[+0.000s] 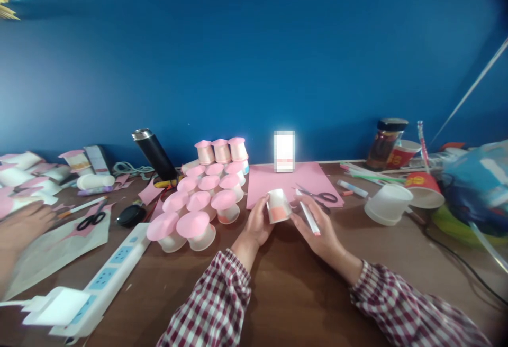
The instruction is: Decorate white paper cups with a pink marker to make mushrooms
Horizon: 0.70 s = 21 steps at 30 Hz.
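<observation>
Wht/orng cup point(279, 208) in L hand point(257, 225).

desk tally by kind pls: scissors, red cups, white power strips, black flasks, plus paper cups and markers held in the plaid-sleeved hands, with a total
scissors: 2
red cups: 2
white power strip: 1
black flask: 1
held paper cup: 1
held marker: 1
total: 8
</observation>
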Motion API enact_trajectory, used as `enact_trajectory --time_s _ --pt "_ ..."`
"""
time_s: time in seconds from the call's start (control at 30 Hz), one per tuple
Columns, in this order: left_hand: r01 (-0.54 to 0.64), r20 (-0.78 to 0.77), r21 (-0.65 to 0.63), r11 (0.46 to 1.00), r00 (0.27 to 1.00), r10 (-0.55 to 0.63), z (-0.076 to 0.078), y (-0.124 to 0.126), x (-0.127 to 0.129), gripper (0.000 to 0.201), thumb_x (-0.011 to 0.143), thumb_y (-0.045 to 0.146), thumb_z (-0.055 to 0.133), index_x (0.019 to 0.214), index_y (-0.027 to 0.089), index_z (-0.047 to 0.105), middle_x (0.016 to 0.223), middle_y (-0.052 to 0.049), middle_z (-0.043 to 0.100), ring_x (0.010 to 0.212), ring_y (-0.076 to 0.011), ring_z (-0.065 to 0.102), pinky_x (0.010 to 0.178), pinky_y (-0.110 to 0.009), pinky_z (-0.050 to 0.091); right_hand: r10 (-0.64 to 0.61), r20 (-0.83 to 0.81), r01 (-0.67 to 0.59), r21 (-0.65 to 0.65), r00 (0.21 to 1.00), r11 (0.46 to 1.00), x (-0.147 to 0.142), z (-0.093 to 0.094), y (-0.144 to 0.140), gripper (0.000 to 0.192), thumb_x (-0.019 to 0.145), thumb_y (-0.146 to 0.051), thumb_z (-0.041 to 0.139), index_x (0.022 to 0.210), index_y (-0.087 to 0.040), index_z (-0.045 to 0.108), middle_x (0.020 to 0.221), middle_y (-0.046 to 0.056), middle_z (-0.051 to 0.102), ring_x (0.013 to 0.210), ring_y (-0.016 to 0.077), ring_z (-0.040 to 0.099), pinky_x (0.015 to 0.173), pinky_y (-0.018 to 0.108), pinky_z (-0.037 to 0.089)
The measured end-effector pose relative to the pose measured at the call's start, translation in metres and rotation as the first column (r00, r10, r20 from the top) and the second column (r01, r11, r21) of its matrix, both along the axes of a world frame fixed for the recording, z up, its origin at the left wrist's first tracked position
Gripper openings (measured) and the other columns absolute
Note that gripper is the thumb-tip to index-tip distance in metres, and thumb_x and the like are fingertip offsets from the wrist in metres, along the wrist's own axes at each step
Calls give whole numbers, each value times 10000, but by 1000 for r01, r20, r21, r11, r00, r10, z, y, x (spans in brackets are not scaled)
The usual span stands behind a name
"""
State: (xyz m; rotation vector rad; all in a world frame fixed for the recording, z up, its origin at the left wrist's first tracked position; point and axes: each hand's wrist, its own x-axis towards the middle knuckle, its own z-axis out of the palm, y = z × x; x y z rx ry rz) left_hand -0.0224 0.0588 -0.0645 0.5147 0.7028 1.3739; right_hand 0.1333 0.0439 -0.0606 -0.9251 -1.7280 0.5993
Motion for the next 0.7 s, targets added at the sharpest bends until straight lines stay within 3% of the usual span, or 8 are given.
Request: enact_trajectory --time_s 0.47,0.7 --pt "39 55 37 999 998 -41 2 -1 1 209 729 305 718 848 148 649 780 -20 671 730 -154 632 722 -270 481 14 -18 -15 -28 1000 999 0 -5 2 331 852 -277 598 1169 -225 520 1035 70 637 920 206 637 841 359 528" --pt "29 80 67 997 996 -34 1 -1 1 174 742 291 708 828 159 633 758 -1 652 717 -133 618 716 -248 475 -4 -26 4 -6 1000 1000 0 -5 4 264 906 -247 491 1165 -218 535 1083 90 641 959 215 629 872 377 513"
